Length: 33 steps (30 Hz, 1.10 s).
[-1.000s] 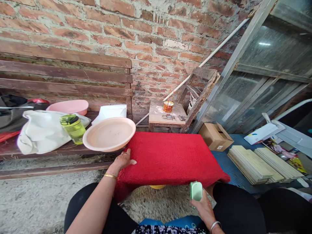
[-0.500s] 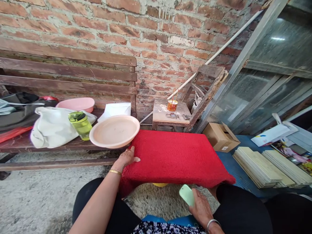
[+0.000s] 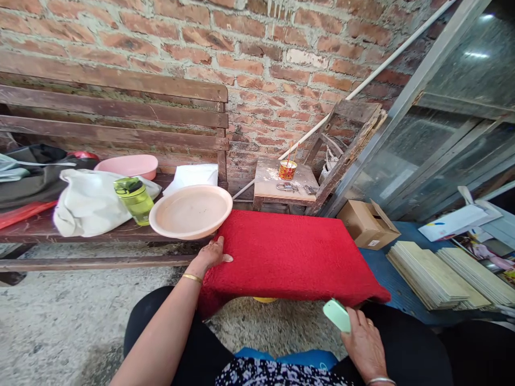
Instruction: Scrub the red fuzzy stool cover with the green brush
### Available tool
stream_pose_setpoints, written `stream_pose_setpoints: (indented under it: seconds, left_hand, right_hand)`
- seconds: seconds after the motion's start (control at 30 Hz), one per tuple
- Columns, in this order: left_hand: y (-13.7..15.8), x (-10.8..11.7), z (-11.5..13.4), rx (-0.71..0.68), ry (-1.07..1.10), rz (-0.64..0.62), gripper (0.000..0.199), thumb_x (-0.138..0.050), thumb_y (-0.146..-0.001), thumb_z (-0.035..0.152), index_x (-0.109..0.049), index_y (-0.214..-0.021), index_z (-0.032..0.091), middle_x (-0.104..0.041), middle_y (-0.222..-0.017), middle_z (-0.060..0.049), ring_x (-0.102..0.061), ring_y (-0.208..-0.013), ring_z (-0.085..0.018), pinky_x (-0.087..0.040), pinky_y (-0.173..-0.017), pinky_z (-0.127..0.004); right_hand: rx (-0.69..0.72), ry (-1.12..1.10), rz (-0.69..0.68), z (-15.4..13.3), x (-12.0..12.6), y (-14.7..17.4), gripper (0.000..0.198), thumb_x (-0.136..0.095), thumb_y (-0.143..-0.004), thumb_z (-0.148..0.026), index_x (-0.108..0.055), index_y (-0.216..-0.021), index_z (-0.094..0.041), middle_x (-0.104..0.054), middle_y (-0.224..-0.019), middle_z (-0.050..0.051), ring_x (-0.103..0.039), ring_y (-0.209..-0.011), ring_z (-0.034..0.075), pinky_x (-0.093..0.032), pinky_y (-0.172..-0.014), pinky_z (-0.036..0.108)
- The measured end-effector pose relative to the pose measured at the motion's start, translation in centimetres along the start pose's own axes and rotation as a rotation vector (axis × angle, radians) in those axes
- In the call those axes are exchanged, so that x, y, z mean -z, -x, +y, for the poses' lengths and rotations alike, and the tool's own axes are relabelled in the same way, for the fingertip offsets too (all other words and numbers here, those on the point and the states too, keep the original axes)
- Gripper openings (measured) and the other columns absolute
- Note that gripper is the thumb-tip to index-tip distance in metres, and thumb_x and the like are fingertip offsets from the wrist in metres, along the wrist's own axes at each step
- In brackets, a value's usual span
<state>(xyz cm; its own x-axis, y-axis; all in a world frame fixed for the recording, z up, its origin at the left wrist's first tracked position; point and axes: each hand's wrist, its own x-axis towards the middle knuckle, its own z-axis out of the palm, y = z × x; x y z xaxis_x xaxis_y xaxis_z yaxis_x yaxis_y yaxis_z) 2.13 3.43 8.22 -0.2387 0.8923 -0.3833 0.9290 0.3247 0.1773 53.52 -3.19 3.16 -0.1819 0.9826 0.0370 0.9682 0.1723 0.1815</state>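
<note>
Steadying, as judged: left hand [image 3: 212,254] laid at the left edge of a plush, bright-red rectangular cloth [image 3: 289,254], grip wide, thumb spread from fingers. Cloth draped over a low counter, itself hidden. Right hand [image 3: 364,340]: grip closed on a pale-green, rounded plastic implement [image 3: 337,315], at the cloth's near edge, toward its right end. Implement possibly a brush; underside not readable from this angle. Use on the cloth would call for lifting it over the draped near edge while the left hand holds firm.

Surroundings: shallow peach-coloured plastic basin [image 3: 177,231], crowding the cloth's far-left corner, little room there; lime-green translucent bottle [image 3: 139,206] and crumpled white bag [image 3: 86,206], on a slatted brown wooden seat [image 3: 112,237]; red-and-gold paper cup [image 3: 287,170], on a worn wooden chair [image 3: 267,185]; brown cardboard box [image 3: 364,228], just beyond the right end. Implement's upward path: unobstructed.
</note>
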Motion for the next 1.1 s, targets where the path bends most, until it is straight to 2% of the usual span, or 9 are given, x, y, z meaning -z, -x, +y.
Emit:
stream_pose_setpoints:
  seconds: [0.1, 0.17, 0.37, 0.43, 0.57, 0.63, 0.87, 0.97, 1.1]
  left_hand:
    - [0.2, 0.2, 0.1, 0.01, -0.011, -0.015, 0.086, -0.063, -0.08, 0.056, -0.031, -0.145, 0.01, -0.054, -0.135, -0.028, -0.055, -0.127, -0.035, -0.041, -0.101, -0.038]
    - [0.4, 0.5, 0.3, 0.02, -0.021, -0.028, 0.087, -0.062, -0.081, 0.056, -0.03, -0.146, 0.009, -0.053, -0.136, -0.029, -0.055, -0.127, -0.035, -0.041, -0.101, -0.038]
    - [0.5, 0.6, 0.5, 0.016, -0.016, -0.02, 0.085, -0.065, -0.079, 0.055, -0.033, -0.144, 0.01, -0.055, -0.134, -0.028, -0.055, -0.127, -0.035, -0.041, -0.102, -0.04]
    - [0.4, 0.6, 0.5, 0.009, -0.016, -0.017, 0.083, -0.066, -0.079, 0.054, -0.035, -0.142, 0.01, -0.056, -0.132, -0.028, -0.055, -0.127, -0.035, -0.041, -0.102, -0.039]
    - [0.8, 1.0, 0.8, 0.021, -0.016, -0.026, 0.081, -0.065, -0.08, 0.053, -0.035, -0.142, 0.01, -0.056, -0.133, -0.027, -0.055, -0.127, -0.034, -0.041, -0.102, -0.038]
    - [1.2, 1.3, 0.9, 0.021, -0.016, -0.037, 0.08, -0.063, -0.081, 0.052, -0.035, -0.142, 0.009, -0.055, -0.134, -0.027, -0.055, -0.127, -0.034, -0.042, -0.101, -0.037]
    - [2.1, 2.2, 1.8, 0.036, -0.015, -0.056, 0.077, -0.065, -0.081, 0.051, -0.038, -0.139, 0.009, -0.055, -0.134, -0.028, -0.055, -0.127, -0.034, -0.042, -0.1, -0.036]
    - [2.4, 2.5, 2.0, 0.034, -0.025, -0.055, 0.08, -0.065, -0.082, 0.052, -0.036, -0.141, 0.007, -0.055, -0.133, -0.028, -0.053, -0.129, -0.035, -0.041, -0.101, -0.036]
    - [2.8, 2.6, 2.0, 0.021, -0.01, -0.041, 0.083, -0.064, -0.082, 0.052, -0.032, -0.144, 0.007, -0.054, -0.135, -0.028, -0.051, -0.131, -0.034, -0.04, -0.102, -0.035]
  right_hand:
    - [0.157, -0.032, 0.049, -2.0, 0.0, -0.3, 0.042, -0.056, -0.08, -0.014, -0.057, -0.121, -0.022, -0.06, -0.107, 0.007, -0.057, -0.099, 0.026, -0.039, -0.089, 0.036]
    - [0.173, -0.031, 0.065, -2.9, -0.1, -1.0, 0.044, -0.056, -0.08, -0.013, -0.057, -0.122, -0.023, -0.06, -0.108, 0.007, -0.056, -0.1, 0.026, -0.039, -0.091, 0.037]
    - [-0.039, 0.028, -0.006, 0.2, -0.5, -1.2, 0.038, -0.054, -0.083, -0.018, -0.057, -0.122, -0.016, -0.06, -0.103, 0.01, -0.06, -0.091, 0.027, -0.041, -0.08, 0.038]
    - [-0.054, 0.025, -0.022, 0.9, -0.5, -0.7, 0.038, -0.053, -0.084, -0.019, -0.057, -0.121, -0.015, -0.06, -0.103, 0.01, -0.06, -0.089, 0.027, -0.041, -0.079, 0.038]
    - [0.151, -0.065, 0.01, -0.7, -0.2, -0.6, 0.043, -0.054, -0.081, -0.016, -0.055, -0.124, -0.019, -0.06, -0.109, 0.009, -0.057, -0.099, 0.025, -0.04, -0.087, 0.036]
    - [0.183, -0.08, 0.022, -1.8, 0.1, -1.1, 0.044, -0.054, -0.08, -0.015, -0.055, -0.124, -0.02, -0.061, -0.11, 0.009, -0.057, -0.101, 0.026, -0.039, -0.089, 0.037]
    - [-0.039, -0.016, -0.056, -0.2, 0.0, -1.1, 0.038, -0.054, -0.084, -0.021, -0.056, -0.121, -0.016, -0.06, -0.105, 0.011, -0.059, -0.089, 0.027, -0.042, -0.08, 0.038]
    - [0.081, -0.047, -0.034, -0.9, -0.4, -0.3, 0.04, -0.054, -0.082, -0.017, -0.055, -0.122, -0.017, -0.059, -0.112, 0.012, -0.058, -0.098, 0.027, -0.042, -0.087, 0.038]
    - [0.26, -0.101, -0.013, -5.0, -0.3, -0.4, 0.047, -0.052, -0.076, -0.009, -0.056, -0.122, -0.019, -0.06, -0.111, 0.009, -0.056, -0.101, 0.027, -0.039, -0.094, 0.038]
